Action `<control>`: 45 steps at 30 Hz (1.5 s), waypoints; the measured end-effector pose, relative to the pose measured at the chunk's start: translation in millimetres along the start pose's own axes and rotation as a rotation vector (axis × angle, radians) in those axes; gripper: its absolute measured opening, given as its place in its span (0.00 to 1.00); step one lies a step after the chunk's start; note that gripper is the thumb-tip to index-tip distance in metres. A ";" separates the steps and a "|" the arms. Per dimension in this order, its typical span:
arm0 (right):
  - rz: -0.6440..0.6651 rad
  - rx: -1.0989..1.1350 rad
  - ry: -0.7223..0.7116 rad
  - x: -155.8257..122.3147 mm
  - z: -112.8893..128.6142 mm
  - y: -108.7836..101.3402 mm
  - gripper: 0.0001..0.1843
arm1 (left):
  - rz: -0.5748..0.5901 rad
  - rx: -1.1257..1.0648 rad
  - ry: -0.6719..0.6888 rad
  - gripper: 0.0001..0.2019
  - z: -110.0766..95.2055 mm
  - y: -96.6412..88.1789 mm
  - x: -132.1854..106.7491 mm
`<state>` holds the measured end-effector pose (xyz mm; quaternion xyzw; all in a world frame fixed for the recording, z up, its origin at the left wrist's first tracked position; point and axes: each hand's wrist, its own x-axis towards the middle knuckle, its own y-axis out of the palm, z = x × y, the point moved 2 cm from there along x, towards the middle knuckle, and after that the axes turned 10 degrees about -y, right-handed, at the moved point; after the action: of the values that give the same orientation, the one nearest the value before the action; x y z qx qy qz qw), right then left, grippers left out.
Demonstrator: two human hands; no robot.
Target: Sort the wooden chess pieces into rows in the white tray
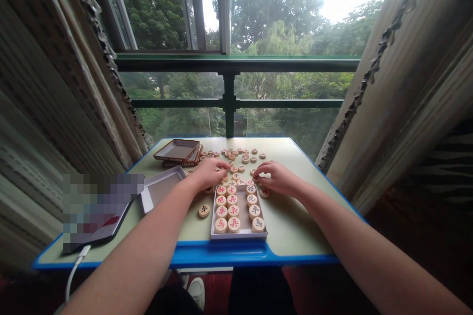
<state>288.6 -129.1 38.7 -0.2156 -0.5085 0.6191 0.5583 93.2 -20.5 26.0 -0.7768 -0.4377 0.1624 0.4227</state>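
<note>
A shallow white tray lies near the table's front edge, with several round wooden chess pieces set in rows inside it. More loose pieces lie scattered beyond it. My left hand rests just past the tray's far left corner, fingers curled and pinched on a piece among the loose ones. My right hand is at the tray's far right corner, fingers bent down over pieces there; what it holds is hidden. One lone piece lies left of the tray.
The table is pale green with a blue rim. A brown box and its lid stand at the back left, a white lid beside them, and a tablet with a white cable at the left front. A window railing stands behind.
</note>
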 end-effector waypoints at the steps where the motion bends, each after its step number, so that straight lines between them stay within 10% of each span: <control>1: -0.008 0.002 -0.008 0.2 -1.5 1.3 0.10 | 0.017 -0.018 0.003 0.14 0.7 0.6 0.3; 10: -0.142 -0.005 -0.086 2.8 -8.9 9.7 0.12 | -0.018 0.008 -0.010 0.14 2.1 -4.0 2.3; 20: 0.096 0.048 -0.251 8.1 16.7 13.6 0.22 | 0.038 -0.107 -0.059 0.13 1.1 -22.8 -2.9; 28: 0.026 -0.079 -0.205 10.4 9.7 14.2 0.25 | 0.274 0.035 0.024 0.10 3.3 -30.3 -8.5; 36: 0.025 -0.117 -0.230 9.8 13.1 14.4 0.23 | 0.141 0.122 0.059 0.10 3.7 -24.1 -2.3; 45: 0.028 -0.109 -0.228 10.5 13.1 14.3 0.23 | 0.376 0.080 0.001 0.15 2.4 -28.4 -11.3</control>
<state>268.0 -122.6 34.6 -0.1808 -0.5987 0.6187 0.4755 69.9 -21.1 45.9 -0.8276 -0.2776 0.2555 0.4157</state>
